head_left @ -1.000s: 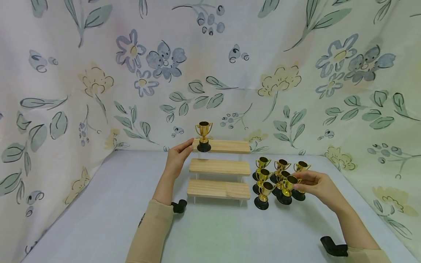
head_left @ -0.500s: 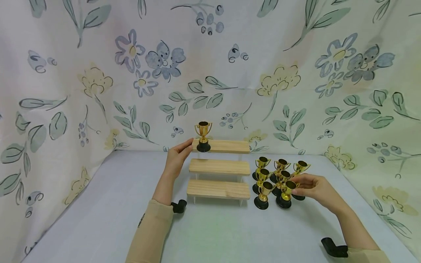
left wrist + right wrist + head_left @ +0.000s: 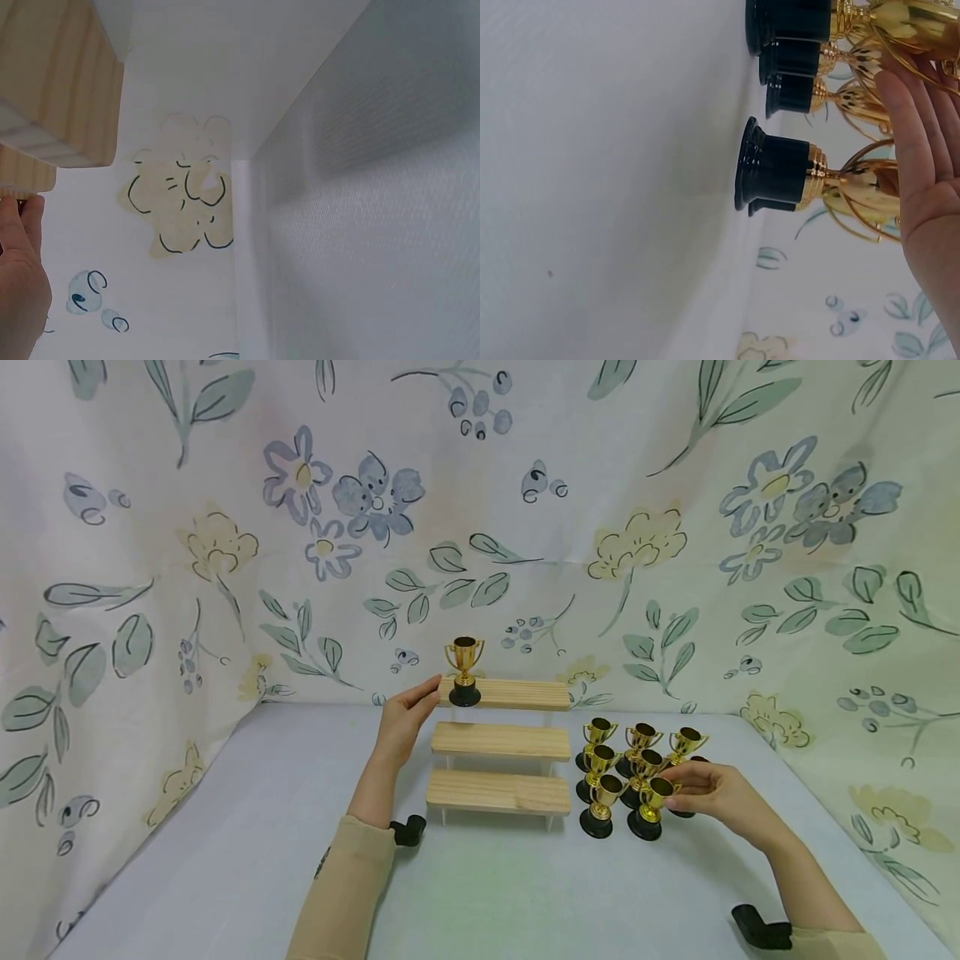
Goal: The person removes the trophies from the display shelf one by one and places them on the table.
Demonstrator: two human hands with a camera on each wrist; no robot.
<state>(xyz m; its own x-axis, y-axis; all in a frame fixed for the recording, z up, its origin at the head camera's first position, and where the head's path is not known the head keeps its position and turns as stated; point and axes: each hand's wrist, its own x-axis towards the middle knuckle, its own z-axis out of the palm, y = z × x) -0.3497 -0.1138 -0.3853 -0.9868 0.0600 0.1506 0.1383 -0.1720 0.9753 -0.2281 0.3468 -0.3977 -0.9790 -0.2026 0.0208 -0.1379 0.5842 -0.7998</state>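
My right hand point(image 3: 705, 792) pinches a small gold trophy cup point(image 3: 651, 810) with a black base by its cup and handle, at the front right of a cluster of matching trophies point(image 3: 600, 768). It is upright; whether its base touches the table is hard to tell. My left hand point(image 3: 403, 718) rests its fingertips at the left end of the top plank point(image 3: 521, 693) of a three-tier wooden stand. Near that end stands another gold trophy point(image 3: 465, 670). In the left wrist view, the left hand point(image 3: 21, 277) shows only partly, touching the plank's end.
Below the top plank are the middle plank point(image 3: 501, 741) and the bottom plank point(image 3: 497, 792), on pale legs. A white cloth point(image 3: 480, 893) covers the table. A floral curtain point(image 3: 480, 510) hangs behind. The right wrist view shows another trophy point(image 3: 780, 172) beside the right hand.
My right hand has shifted its trophy slightly toward the front and left, out from the trophies behind it. My left hand and the stand have stayed still.
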